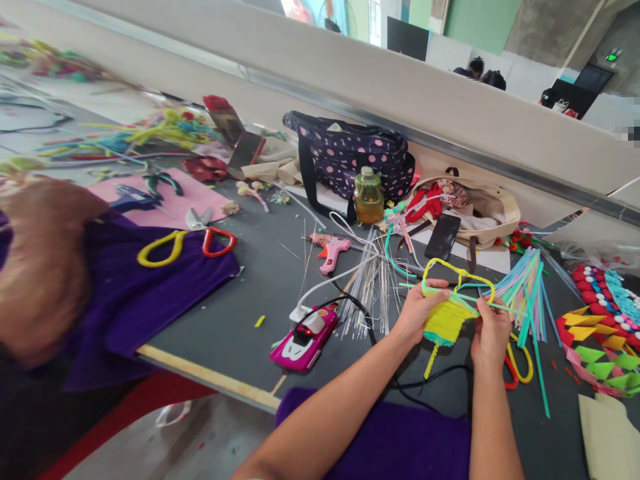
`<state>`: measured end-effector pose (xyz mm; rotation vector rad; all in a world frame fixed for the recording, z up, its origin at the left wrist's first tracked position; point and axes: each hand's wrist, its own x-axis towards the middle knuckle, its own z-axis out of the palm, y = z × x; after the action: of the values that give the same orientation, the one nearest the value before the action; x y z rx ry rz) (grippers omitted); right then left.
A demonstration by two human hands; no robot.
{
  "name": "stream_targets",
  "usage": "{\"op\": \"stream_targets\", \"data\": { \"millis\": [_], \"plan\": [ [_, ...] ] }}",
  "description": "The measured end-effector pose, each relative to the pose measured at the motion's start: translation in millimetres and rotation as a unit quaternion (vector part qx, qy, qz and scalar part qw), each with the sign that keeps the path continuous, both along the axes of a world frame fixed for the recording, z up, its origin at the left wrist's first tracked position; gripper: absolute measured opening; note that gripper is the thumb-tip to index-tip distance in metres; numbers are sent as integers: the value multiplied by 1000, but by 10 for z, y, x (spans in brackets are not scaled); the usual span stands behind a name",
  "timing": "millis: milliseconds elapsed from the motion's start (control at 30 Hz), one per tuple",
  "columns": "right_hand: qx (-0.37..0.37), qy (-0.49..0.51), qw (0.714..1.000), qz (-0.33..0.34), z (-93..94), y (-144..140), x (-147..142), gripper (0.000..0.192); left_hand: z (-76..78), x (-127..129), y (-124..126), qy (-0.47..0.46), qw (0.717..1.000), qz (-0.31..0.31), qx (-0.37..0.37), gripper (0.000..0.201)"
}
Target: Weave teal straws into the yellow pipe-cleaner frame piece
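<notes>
A yellow pipe-cleaner craft (445,321) with a teal band along its lower edge is held up over the table's right part. A bent yellow loop (460,270) rises from its top, and a short yellow stem (430,363) hangs below. My left hand (419,312) pinches its upper left corner. At the upper right, the closed fingers of my right hand (491,332) grip it where a light green pipe cleaner (513,309) crosses the top. Below my right hand, scissors with red and yellow handles (523,363) lie partly hidden by the forearm.
Left of my hands lie metal wires (377,293), a pink glue gun (330,250) and a magenta car-shaped power strip (306,339) with cables. Pastel pipe cleaners (523,280) fan out to the right. A phone (443,237), bottle (369,197) and bag (350,157) stand behind. Another person's arm (45,267) is at left.
</notes>
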<state>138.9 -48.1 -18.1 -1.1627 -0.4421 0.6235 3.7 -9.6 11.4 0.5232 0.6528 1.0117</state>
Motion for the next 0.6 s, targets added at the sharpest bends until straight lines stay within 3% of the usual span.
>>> {"op": "stream_targets", "data": {
  "millis": [233,600],
  "plan": [
    [-24,9,1000,11,38,-15,-28,32,0,13,5,3,1000,15,-6,35],
    [-26,137,987,78,169,-62,-57,25,-12,15,6,-2,1000,13,-5,35]
  ]
}}
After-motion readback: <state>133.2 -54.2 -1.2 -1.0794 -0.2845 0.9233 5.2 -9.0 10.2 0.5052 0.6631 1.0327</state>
